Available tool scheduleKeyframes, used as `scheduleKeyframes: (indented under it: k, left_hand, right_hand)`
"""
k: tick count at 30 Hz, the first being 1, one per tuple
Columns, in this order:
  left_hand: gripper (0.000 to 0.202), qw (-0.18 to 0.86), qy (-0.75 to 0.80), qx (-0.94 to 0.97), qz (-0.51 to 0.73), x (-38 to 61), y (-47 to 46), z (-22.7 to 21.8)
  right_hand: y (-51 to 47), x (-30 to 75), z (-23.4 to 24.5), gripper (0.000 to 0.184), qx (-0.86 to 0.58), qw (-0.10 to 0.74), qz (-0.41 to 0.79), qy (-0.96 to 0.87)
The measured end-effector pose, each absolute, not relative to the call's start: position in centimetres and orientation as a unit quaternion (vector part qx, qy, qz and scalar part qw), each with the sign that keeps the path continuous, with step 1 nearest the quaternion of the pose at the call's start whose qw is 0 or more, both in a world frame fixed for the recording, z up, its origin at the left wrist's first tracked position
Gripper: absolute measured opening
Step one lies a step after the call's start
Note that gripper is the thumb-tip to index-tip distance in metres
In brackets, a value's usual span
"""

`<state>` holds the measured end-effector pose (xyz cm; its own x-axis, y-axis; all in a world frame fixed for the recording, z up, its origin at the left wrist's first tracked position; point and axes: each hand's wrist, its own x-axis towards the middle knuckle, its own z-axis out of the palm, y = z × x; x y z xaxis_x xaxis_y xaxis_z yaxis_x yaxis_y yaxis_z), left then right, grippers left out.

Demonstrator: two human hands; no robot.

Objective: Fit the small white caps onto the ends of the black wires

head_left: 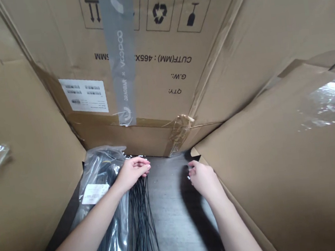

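Bag (119, 231) of dark wires (108, 171), left hand (136, 171) half-curled over loose cables (140, 215), right hand (203, 179) curled, grips unclear

A box (156, 78) stands at my twelve o'clock, a cardboard wall (28, 157) at nine, another wall (296, 167) at three. On the tabletop (171, 213) between, a bag (116, 232) lies at ten, cables (141, 213) beside it at eleven, toward my left hand (136, 171).
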<state>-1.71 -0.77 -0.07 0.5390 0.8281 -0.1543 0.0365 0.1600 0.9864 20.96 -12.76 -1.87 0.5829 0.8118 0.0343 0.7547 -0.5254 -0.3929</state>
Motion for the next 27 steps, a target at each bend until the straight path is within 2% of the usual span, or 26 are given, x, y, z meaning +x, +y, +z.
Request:
scheduleKeyframes:
  k: [7,16,19,22,24,27]
  left_hand:
    - [0.019,0.658,0.377,0.583,0.292,-1.6,-0.6,-0.3]
    - [0.021,0.657,0.348,0.606,0.284,-1.7,-0.6,-0.7]
    - [0.021,0.659,0.352,0.598,0.289,-1.8,-0.7,-0.6]
    - [0.022,0.66,0.359,0.592,0.292,-1.7,-0.8,-0.4]
    - [0.022,0.66,0.358,0.59,0.297,-1.7,-0.9,-0.3]
    - [0.023,0.66,0.356,0.584,0.31,-1.6,-0.9,-0.3]
  right_hand:
    - [-12.9,21.5,-1.5,0.01,-0.864,0.181,0.139,-0.45]
    - [-12.9,20.4,-2.0,0.014,-0.841,0.206,0.093,-0.492]
    - [-12.2,18.6,-1.9,0.018,-0.789,0.298,0.109,-0.526]
    - [-10.7,16.0,-1.9,0.016,-0.697,0.459,0.276,-0.477]
    - [-9.4,14.4,-2.0,0.022,-0.616,0.535,0.409,-0.41]
    - [-7.5,13.0,-2.1,0.031,-0.514,0.638,0.494,-0.29]
